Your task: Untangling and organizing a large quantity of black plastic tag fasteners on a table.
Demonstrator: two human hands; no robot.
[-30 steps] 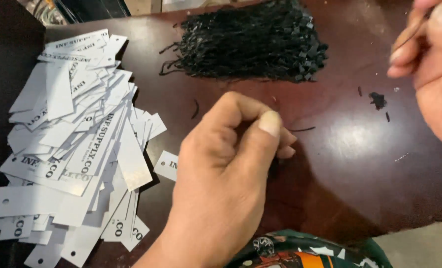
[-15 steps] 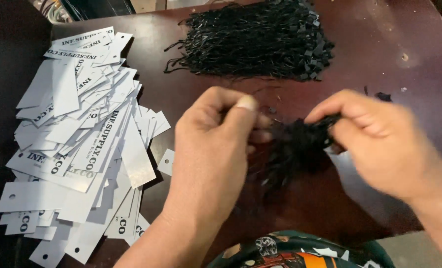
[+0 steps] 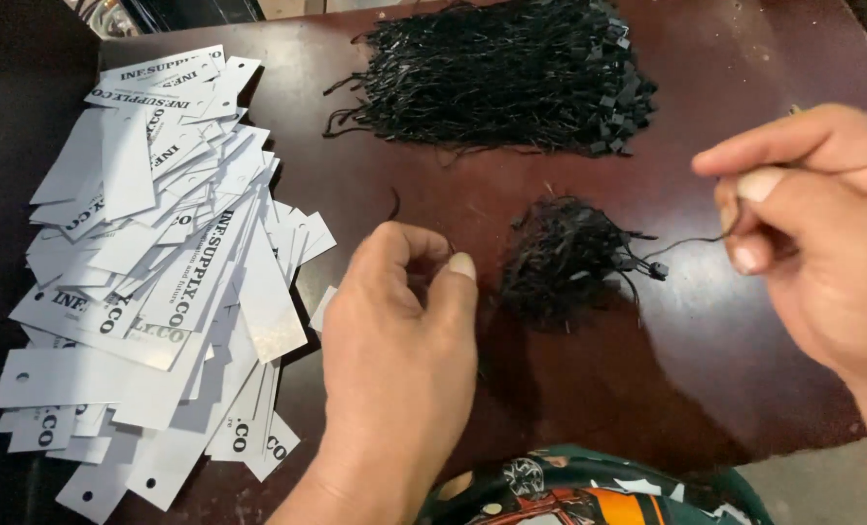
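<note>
My left hand (image 3: pixel 399 360) rests on the dark brown table (image 3: pixel 744 369) at the middle, thumb and fingertips pinched together with nothing visible between them. Just right of it lies a small tangled bundle of black strings (image 3: pixel 562 258). My right hand (image 3: pixel 822 224) hovers at the right edge, pinching the end of one thin black string (image 3: pixel 681 243) that trails back to the bundle, a small black clasp hanging near it. A large heap of black strings (image 3: pixel 511 78) lies at the far side of the table.
A wide, messy pile of white rectangular paper tags (image 3: pixel 161 272) with punched holes and dark print covers the table's left part. A patterned garment (image 3: pixel 589 491) shows at the bottom edge. The table's near right corner ends at a pale floor.
My right hand brought a small bundle of black strings next to my left hand, left it on the table, and has drawn away to the right with one string. My left hand stayed.
</note>
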